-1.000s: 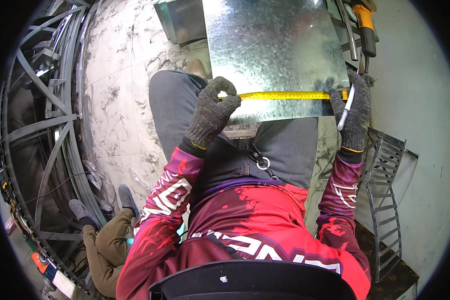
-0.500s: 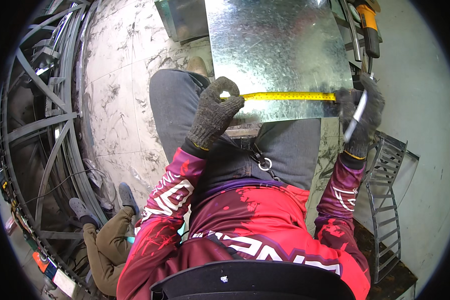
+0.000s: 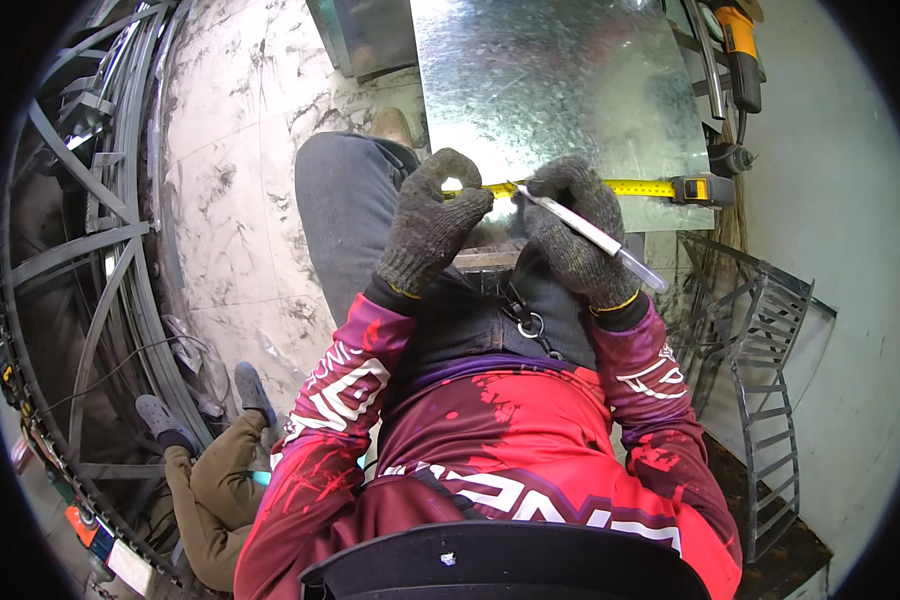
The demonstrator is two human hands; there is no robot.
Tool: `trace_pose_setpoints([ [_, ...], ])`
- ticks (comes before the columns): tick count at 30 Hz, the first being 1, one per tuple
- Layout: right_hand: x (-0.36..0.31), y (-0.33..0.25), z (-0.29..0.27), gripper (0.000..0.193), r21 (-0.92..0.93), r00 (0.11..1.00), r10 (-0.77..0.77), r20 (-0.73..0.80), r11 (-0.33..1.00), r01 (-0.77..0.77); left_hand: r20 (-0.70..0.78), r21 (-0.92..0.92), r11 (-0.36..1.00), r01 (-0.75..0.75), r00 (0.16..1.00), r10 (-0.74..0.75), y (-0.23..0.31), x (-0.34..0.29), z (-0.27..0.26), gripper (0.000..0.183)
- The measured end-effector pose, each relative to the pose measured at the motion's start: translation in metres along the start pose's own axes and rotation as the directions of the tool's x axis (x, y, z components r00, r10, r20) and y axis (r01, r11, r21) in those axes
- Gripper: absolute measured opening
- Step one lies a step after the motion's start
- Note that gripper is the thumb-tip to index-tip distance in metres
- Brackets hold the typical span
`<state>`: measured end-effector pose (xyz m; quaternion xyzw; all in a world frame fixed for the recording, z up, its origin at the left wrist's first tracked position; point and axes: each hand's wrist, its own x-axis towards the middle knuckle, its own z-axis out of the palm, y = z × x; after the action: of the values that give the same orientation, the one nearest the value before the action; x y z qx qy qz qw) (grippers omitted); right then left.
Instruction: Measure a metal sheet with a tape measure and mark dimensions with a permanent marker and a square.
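Observation:
A shiny galvanized metal sheet lies in front of me, its near end by my knees. Across that end stretches the yellow blade of a tape measure, whose case rests at the sheet's right edge. In a dark knitted glove, my left hand pinches the blade's end at the left edge. My right hand, gloved alike, is closed around a white pen-like marker. Its tip points left at the blade near my left fingers. The right hand covers part of the blade and the sheet's near edge.
At the back right lies an orange and black angle grinder. A slatted metal frame leans at the right. Metal bars and curved frames stand along the left. Another person's legs show at the lower left, near a hand tool.
My right hand has moved left from the tape case to near my left hand, bringing the marker with it. The case now shows uncovered. My left hand stays nearly in place.

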<state>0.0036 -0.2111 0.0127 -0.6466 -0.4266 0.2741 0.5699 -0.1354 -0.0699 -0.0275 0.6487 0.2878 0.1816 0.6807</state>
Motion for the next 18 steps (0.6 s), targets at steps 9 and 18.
trace_pose_setpoints([
  [9,-0.0053,0.0016,-0.002,0.015,-0.054,0.999,-0.005,-0.053,0.999,0.002,0.036,0.109,0.985,-0.131,0.991,0.128,0.0018,0.0008,0.0016,0.014],
  [18,-0.0078,0.0041,-0.008,0.014,-0.229,0.995,-0.065,0.069,0.97,0.079,0.008,-0.074,0.997,0.023,1.0,-0.022,-0.0033,0.0005,0.0045,0.014],
])
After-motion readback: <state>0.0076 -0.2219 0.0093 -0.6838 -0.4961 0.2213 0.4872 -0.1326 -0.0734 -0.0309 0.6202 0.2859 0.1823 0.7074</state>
